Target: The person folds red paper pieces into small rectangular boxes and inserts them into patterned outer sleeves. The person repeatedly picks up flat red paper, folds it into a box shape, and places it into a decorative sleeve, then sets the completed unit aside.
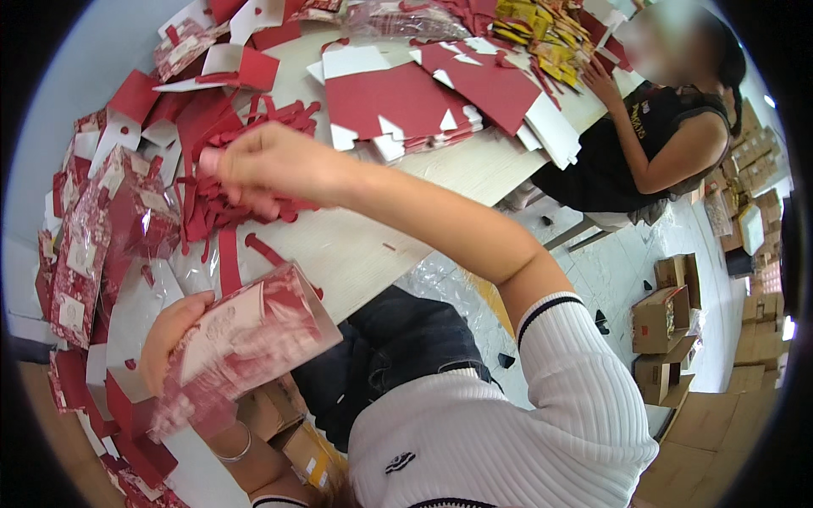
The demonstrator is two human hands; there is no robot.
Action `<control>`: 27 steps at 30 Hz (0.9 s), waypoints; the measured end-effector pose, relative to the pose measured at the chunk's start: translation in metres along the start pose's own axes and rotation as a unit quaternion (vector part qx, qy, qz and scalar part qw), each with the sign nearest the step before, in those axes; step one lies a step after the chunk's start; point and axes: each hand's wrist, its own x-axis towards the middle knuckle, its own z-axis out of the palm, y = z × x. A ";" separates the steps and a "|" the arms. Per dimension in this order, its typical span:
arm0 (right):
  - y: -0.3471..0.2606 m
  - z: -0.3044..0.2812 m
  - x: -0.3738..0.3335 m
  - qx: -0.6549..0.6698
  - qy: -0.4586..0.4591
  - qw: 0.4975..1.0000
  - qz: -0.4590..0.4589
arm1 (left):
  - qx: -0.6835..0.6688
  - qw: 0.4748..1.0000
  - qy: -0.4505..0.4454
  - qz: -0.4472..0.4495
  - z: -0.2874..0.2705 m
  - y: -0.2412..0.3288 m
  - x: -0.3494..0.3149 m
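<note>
My left hand [172, 335] is closed round the edge of a red-and-cream printed box [254, 326], tilted over the table's near edge and slightly blurred. A wide red strap [229, 261] shows beyond the box's upper edge. Farther off, my right hand [275, 165] is over a pile of red ribbon strips [203, 218]. Its thumb and fingers are pinched together. Something pale pink shows at the fingertips, and I cannot make out whether it is a held piece or a finger covering.
Flat red and white cartons [381, 97] lie stacked beyond my right arm. Finished-looking printed boxes [80, 262] and folded red cartons crowd the left side. Across the table [381, 220], a person [669, 144] sits by yellow packets [542, 38]. Open cardboard boxes [660, 317] stand on the floor at right.
</note>
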 end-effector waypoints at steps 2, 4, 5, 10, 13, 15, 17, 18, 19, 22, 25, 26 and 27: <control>0.000 0.005 -0.018 -0.077 -0.069 0.989 -0.110 | -0.011 1.000 -0.008 0.016 0.004 -0.005 0.001; 0.011 -0.002 -0.032 -0.018 -0.158 0.983 -0.091 | -0.028 0.999 -0.010 0.022 0.013 -0.003 0.007; 0.009 -0.007 -0.040 -0.006 -0.131 0.989 -0.061 | -0.043 0.999 0.000 0.010 0.018 -0.003 0.008; 0.008 -0.049 -0.063 -0.063 0.090 0.986 -0.125 | -0.057 0.980 0.126 -0.142 0.040 -0.004 0.024; 0.008 -0.056 -0.100 -0.071 0.024 0.969 -0.235 | -0.155 0.957 0.130 -0.206 0.051 -0.005 0.054; 0.008 -0.044 -0.112 -0.210 0.048 0.936 -0.279 | -0.210 0.940 0.128 -0.235 0.065 -0.009 0.072; 0.003 -0.048 -0.112 -0.140 0.102 0.968 -0.184 | -0.248 0.929 0.131 -0.243 0.084 -0.014 0.092; 0.002 -0.054 -0.108 -0.105 0.123 0.978 -0.133 | -0.264 0.924 0.140 -0.239 0.092 -0.013 0.101; 0.001 -0.071 -0.104 -0.169 0.189 0.960 -0.118 | -0.259 0.926 0.171 -0.215 0.099 -0.008 0.109; -0.016 -0.166 -0.094 -0.003 0.346 0.930 -0.119 | -0.230 0.928 0.206 -0.208 0.094 0.006 0.107; -0.065 -0.307 -0.101 -0.099 0.503 0.851 -0.110 | -0.238 0.936 0.029 -0.256 0.060 -0.005 0.072; -0.068 -0.326 -0.101 -0.178 0.613 0.762 -0.105 | -0.225 0.934 0.062 -0.270 0.065 -0.005 0.056; -0.063 -0.318 -0.093 -0.254 0.548 0.786 -0.131 | -0.209 0.932 0.099 -0.281 0.070 -0.006 0.041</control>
